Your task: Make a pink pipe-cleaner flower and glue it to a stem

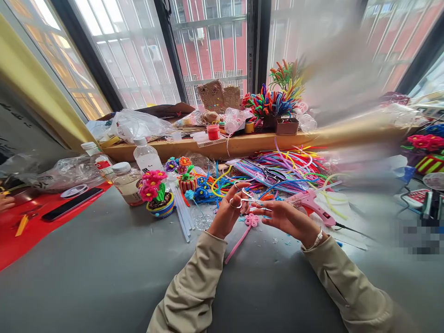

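Observation:
My left hand (225, 213) has its fingers in the handle loops of a small pair of silver scissors (244, 200). The blades point right, towards the fingertips of my right hand (286, 221). Those fingers are bent close together at the blade tips; whatever they pinch is too small to make out. Below and between the hands lies a pink pipe-cleaner flower (251, 220) with a pink stem, flat on the grey table (256, 296). Light-blue fluff bits are scattered around it. Just beyond my right hand rests a pink glue gun (314, 206) with its cord trailing right.
Behind the hands lie a heap of coloured pipe cleaners (294, 162) and dark-handled scissors (273, 175). To the left stand a potted pink flower (154, 190), several bottles (147, 157) and clear glue sticks (183, 215). A phone (72, 204) lies on red cloth, near another person's hand (5, 202).

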The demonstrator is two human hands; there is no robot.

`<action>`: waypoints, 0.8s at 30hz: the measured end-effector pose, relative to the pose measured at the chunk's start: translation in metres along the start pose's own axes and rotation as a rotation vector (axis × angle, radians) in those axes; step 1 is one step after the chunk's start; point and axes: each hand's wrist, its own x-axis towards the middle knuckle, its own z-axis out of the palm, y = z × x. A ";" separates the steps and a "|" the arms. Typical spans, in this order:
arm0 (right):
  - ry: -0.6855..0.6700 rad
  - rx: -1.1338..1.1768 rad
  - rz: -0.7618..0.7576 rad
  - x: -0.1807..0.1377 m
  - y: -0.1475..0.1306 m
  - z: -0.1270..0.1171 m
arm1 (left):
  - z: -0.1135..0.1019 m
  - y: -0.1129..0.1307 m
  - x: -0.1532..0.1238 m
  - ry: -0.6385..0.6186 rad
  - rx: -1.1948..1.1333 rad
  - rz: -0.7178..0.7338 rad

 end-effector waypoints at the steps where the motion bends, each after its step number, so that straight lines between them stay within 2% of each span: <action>1: -0.007 -0.004 0.005 0.000 0.000 0.000 | 0.000 0.000 0.000 -0.002 0.002 0.003; 16: -0.047 -0.066 -0.010 -0.001 -0.002 0.007 | -0.001 0.000 -0.001 -0.049 0.034 -0.021; 24: 0.025 -0.082 0.004 -0.002 -0.002 0.004 | 0.000 0.001 -0.002 -0.040 0.071 -0.015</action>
